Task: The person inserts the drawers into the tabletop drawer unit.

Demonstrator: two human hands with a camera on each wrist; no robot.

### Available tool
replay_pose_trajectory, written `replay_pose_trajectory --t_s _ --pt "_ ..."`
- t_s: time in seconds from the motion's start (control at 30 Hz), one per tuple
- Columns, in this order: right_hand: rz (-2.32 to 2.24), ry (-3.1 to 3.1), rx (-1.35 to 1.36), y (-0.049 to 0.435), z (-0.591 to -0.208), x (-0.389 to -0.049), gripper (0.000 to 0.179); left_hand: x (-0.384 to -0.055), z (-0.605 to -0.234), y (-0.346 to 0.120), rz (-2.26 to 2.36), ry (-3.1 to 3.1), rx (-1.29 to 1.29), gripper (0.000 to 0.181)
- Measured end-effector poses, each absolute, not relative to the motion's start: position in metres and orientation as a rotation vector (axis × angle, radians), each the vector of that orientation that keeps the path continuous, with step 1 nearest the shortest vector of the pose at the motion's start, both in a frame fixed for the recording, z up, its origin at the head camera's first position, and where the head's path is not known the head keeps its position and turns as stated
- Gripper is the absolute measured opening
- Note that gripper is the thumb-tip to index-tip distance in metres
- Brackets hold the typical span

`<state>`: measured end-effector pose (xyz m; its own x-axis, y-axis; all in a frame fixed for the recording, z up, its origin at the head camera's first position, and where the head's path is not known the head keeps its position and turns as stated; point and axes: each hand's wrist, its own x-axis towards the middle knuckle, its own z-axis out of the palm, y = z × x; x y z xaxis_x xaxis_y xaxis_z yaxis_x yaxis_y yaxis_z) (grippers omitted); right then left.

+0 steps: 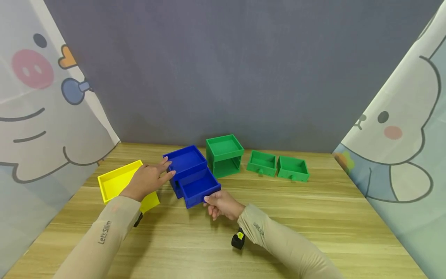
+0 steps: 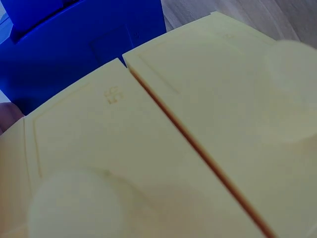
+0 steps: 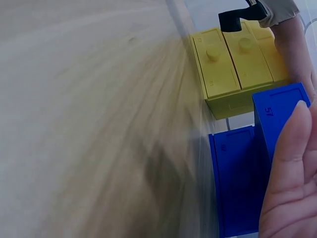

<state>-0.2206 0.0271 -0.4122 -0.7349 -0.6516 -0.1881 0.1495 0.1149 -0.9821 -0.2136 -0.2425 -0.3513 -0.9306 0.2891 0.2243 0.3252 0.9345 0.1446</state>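
A small blue cabinet [image 1: 184,159] stands mid-table with its upper drawer [image 1: 199,185] pulled out towards me. My right hand [image 1: 224,204] pinches the front of that drawer, thumb on top and the other fingers curled below. In the right wrist view the thumb lies against the drawer front [image 3: 278,111], and the lower blue drawer [image 3: 235,183] sits closed beside it. With extended, spread fingers, my left hand [image 1: 148,179] touches the cabinet's left side. Under the left forearm is a yellow cabinet [image 1: 113,184], partly covered; the left wrist view shows its closed, knobbed drawer fronts [image 2: 109,129].
Behind the blue cabinet, to the right, stands a green cabinet frame [image 1: 224,149] with an open front. Two green drawers [image 1: 262,162] with knobs lie on the wooden table [image 1: 313,217] to its right. A grey panel [image 1: 223,77] rises at the back, with printed cloths at both sides.
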Motion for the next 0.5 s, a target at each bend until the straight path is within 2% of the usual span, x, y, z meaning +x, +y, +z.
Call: replay_pose_trajectory --t_s 0.5 --pt "-1.593 1.839 -0.542 0.0204 -0.4093 -0.2297 0.029 -0.2144 -0.3506 -0.2422 -0.260 -2.922 -0.436 0.054"
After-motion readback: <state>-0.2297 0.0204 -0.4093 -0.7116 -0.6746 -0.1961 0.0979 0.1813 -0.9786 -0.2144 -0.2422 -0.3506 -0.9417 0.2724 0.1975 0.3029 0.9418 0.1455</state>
